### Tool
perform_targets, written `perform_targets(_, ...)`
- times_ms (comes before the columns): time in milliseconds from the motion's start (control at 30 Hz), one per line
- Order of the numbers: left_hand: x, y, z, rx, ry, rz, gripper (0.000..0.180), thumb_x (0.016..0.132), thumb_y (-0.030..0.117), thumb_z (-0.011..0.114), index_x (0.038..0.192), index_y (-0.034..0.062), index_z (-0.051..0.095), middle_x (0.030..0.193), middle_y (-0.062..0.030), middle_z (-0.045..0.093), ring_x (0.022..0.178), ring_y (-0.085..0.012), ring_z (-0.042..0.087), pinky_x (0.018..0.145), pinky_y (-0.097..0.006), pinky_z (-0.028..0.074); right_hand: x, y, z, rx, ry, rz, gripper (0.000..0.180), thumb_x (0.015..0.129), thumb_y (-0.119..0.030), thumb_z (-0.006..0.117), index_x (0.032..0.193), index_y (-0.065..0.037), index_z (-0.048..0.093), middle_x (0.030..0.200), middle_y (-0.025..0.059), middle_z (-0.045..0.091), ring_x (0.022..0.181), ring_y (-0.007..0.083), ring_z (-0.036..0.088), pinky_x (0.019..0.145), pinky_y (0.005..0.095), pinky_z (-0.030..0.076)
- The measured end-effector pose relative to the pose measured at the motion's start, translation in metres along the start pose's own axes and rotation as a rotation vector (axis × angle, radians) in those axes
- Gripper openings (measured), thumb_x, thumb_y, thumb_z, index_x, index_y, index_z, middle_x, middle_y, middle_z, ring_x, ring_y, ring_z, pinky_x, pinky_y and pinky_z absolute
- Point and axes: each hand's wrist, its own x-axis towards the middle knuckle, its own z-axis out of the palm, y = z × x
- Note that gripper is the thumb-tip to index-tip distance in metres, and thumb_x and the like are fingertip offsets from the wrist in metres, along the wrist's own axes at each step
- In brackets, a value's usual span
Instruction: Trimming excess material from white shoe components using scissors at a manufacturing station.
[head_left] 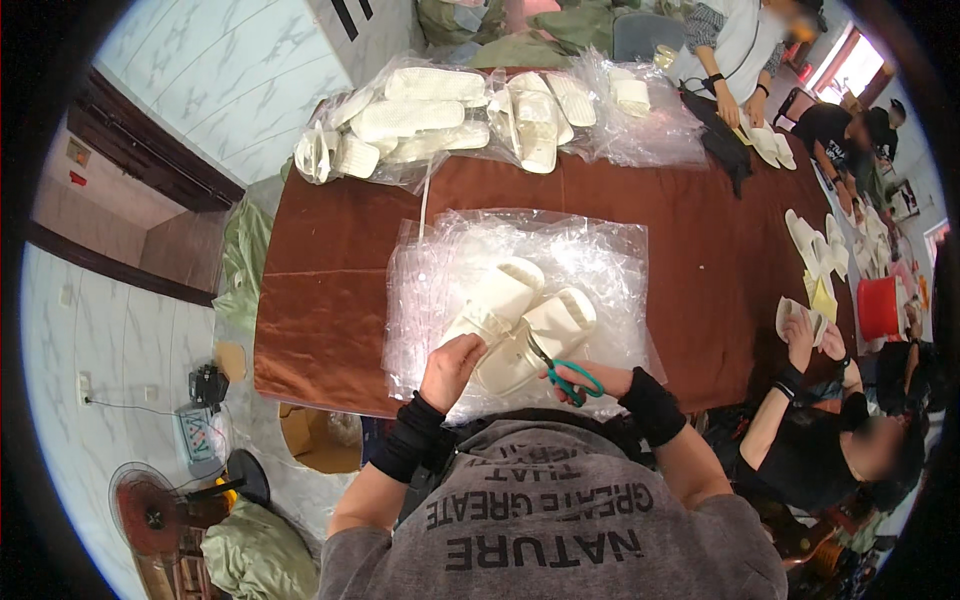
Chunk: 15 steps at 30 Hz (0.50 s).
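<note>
A pair of white slippers [520, 320] is laid on a stack of clear plastic bags [600, 250] at the near edge of the brown table [330, 280]. One slipper's heel is gripped by the closed left hand [452, 366]. Green-handled scissors [562, 372] are held in the right hand [592, 382], fingers through the loops, blades against the other slipper.

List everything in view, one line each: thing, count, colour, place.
slippers: two, white, on the plastic stack at the near table edge
scissors: one, green handles, in the right hand, blades toward the slippers
clear plastic bags: a stack, transparent, mid-table
bagged slippers: a heap, white, far end of the table
table: one, brown cover
red tub: one, at the right edge
fan: one, red, on the floor at lower left
other people: several, along the right side and at the far end
left hand: fingers on the nearer slipper, black wristband
right hand: gripping the scissors, black wristband
</note>
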Motion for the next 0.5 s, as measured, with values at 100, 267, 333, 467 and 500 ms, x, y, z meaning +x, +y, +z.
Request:
perform_targets(100, 0.002, 0.009, -0.001, -0.002, -0.044, 0.018, 0.008, 0.085, 0.008, 0.061, 0.088, 0.001, 0.058, 0.077, -0.0172, 0.057, 0.073, -0.0347, 0.058, 0.065, -0.038, 0.047, 0.012, -0.001, 0.003, 0.061, 0.026, -0.022, 0.048, 0.096, -0.05, 0.045, 0.113, -0.006, 0.052, 0.075, 0.0007, 0.054, 0.063, 0.0076, 0.051, 0.055, 0.0217, 0.041)
perform_targets(267, 0.0, 0.01, -0.012, -0.039, -0.043, 0.009, 0.009, 0.086, 0.008, 0.061, 0.088, 0.0, 0.058, 0.075, -0.0168, 0.058, 0.069, -0.0328, 0.059, 0.062, -0.035, 0.047, 0.008, -0.003, 0.007, 0.047, 0.165, -0.082, 0.038, 0.094, -0.04, 0.055, 0.104, -0.004, 0.056, 0.068, -0.0005, 0.051, 0.059, 0.0066, 0.05, 0.053, 0.0215, 0.039)
perform_targets(333, -0.003, 0.007, -0.018, -0.064, -0.032, -0.062, 0.008, 0.086, 0.008, 0.06, 0.089, -0.0001, 0.058, 0.074, -0.0173, 0.057, 0.068, -0.0313, 0.059, 0.062, -0.034, 0.046, 0.005, 0.001, 0.002, 0.051, 0.199, -0.077, 0.036, 0.093, -0.038, 0.057, 0.105, -0.003, 0.056, 0.068, -0.0003, 0.051, 0.059, 0.0067, 0.049, 0.052, 0.0218, 0.039)
perform_targets(467, -0.011, -0.005, -0.044, -0.278, -0.005, -0.188, 0.01, 0.091, 0.008, 0.056, 0.087, -0.0003, 0.058, 0.069, -0.0072, 0.057, 0.063, -0.0152, 0.055, 0.06, -0.027, 0.044, 0.001, 0.011, -0.01, 0.045, 0.315, -0.164, 0.033, 0.091, -0.03, 0.061, 0.111, -0.004, 0.056, 0.068, 0.0001, 0.051, 0.059, 0.007, 0.049, 0.052, 0.0228, 0.04)
perform_targets(500, -0.015, -0.004, -0.056, -0.439, 0.009, -0.236, 0.011, 0.093, 0.008, 0.055, 0.086, -0.0003, 0.057, 0.069, -0.0028, 0.056, 0.063, -0.0105, 0.053, 0.06, -0.024, 0.044, 0.0, 0.012, -0.012, 0.043, 0.304, -0.164, 0.033, 0.091, -0.03, 0.061, 0.111, -0.004, 0.056, 0.068, 0.0001, 0.051, 0.059, 0.007, 0.049, 0.052, 0.0228, 0.04)
